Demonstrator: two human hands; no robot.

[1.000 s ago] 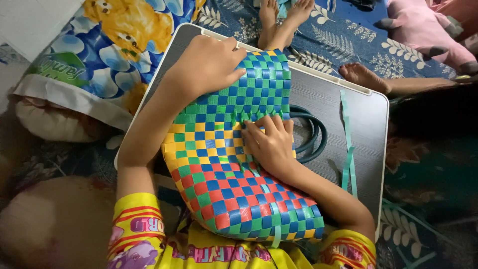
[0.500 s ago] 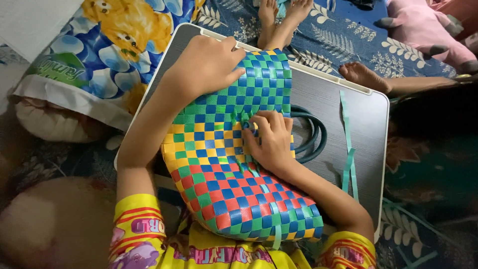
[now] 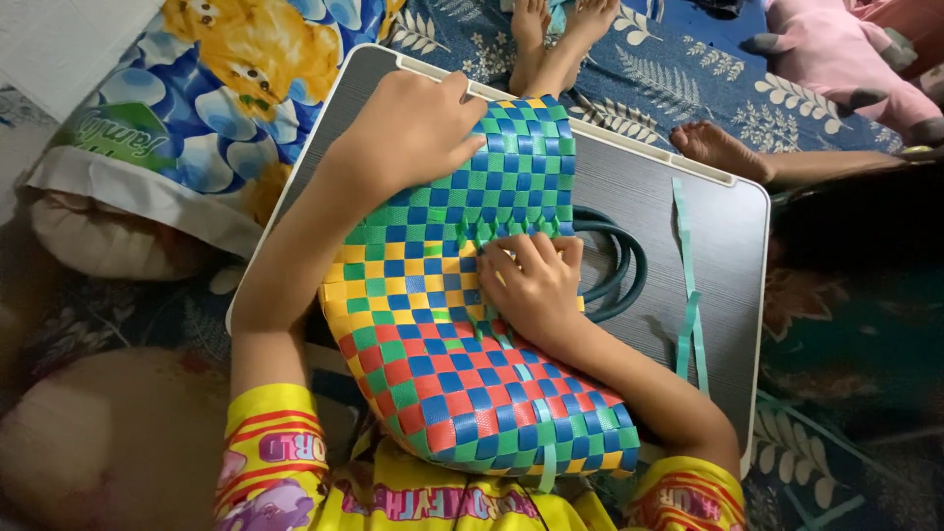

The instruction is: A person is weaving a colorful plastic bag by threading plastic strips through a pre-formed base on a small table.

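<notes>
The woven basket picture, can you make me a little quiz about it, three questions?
1. True or false: the left hand lies flat on the woven basket.
2. Where do the right hand fingertips press? A) a green strip in the weave B) the tray table C) the pillow
3. What colour are the loose strips on the tray table?

Key: 1 true; 2 A; 3 green.

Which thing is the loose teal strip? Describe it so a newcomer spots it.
Start at the dark rectangular lap tray with a white rim. On its right side, beyond the checkered woven plastic basket and the dark green looped handles, lies the long thin teal plastic strip. It alone lies flat, straight and unwoven.
</notes>
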